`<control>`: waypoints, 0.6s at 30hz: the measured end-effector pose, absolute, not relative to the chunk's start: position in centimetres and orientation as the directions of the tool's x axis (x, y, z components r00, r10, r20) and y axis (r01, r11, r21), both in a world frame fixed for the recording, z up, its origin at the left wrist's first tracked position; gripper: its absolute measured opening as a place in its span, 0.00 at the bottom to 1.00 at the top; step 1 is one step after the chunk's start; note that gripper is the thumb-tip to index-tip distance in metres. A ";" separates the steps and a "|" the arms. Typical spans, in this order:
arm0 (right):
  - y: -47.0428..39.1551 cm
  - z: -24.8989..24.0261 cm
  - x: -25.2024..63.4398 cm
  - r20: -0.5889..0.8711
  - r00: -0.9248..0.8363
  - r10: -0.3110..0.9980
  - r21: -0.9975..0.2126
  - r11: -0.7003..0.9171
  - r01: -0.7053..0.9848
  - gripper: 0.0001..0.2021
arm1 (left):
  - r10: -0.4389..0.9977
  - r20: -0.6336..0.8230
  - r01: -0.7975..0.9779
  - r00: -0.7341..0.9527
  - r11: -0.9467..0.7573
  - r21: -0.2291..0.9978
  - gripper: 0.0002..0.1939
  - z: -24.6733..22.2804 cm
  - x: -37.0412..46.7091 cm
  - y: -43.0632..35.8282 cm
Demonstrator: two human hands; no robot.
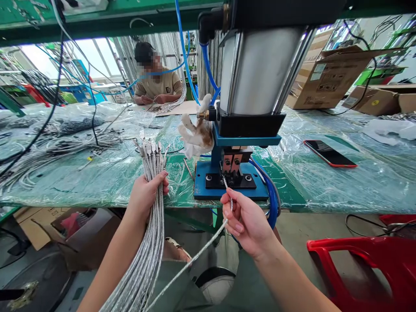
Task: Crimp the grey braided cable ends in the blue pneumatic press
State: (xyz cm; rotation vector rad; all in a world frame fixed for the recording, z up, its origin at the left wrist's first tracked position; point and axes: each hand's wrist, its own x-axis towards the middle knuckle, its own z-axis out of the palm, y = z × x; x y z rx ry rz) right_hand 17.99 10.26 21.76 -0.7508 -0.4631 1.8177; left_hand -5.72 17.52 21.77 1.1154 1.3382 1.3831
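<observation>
My left hand [150, 190] is closed around a thick bundle of silvery braided cables [147, 247], whose flat metal ends point up above the fist. Between the thumb and fingers of my right hand [242, 219] is one braided cable [208, 243]. Its tip reaches into the jaws of a pneumatic press [256, 73], which has a silver cylinder and a blue base [201, 184]. Two copper-coloured blocks [231, 161] sit just above the tip. Whether they touch it, I cannot tell. A stained white glove [196, 132] hangs on the press's left side.
Loose cables [65, 151] lie across the plastic-covered table [367, 186] on the left. A phone [329, 154] rests at the right, with cardboard boxes [325, 82] behind. Blue hoses [273, 195] curl beside the press. Across the table sits a person [159, 84]. A red stool [360, 260] stands lower right.
</observation>
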 end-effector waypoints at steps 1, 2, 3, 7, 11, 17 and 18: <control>10.2 21.6 18.0 -0.275 -0.231 0.933 -0.631 -0.357 -0.688 0.16 | 0.979 0.027 -0.002 -0.201 -0.028 1.000 0.18 21.7 -5.8 17.6; 10.2 21.4 18.0 -0.276 -0.228 0.934 -0.631 -0.355 -0.690 0.16 | 0.979 0.032 0.005 -0.199 -0.031 0.999 0.18 21.6 -5.8 17.6; 10.2 21.3 18.1 -0.277 -0.228 0.934 -0.629 -0.355 -0.691 0.17 | 0.980 0.037 0.012 -0.197 -0.035 0.999 0.18 21.5 -5.9 17.7; 10.1 21.4 18.2 -0.281 -0.226 0.933 -0.618 -0.356 -0.701 0.17 | 0.979 0.043 0.024 -0.198 -0.039 0.999 0.18 21.4 -5.9 17.7; 10.1 21.6 18.2 -0.287 -0.226 0.931 -0.604 -0.359 -0.712 0.17 | 0.978 0.039 0.026 -0.204 -0.034 0.999 0.17 21.7 -5.7 17.5; 10.1 21.7 18.1 -0.281 -0.223 0.933 -0.599 -0.352 -0.719 0.17 | 0.978 0.043 0.018 -0.205 -0.041 0.999 0.16 21.8 -5.6 17.5; 10.1 21.7 18.1 -0.283 -0.221 0.933 -0.597 -0.352 -0.721 0.17 | 0.977 0.041 0.017 -0.208 -0.038 0.999 0.16 21.7 -5.7 17.5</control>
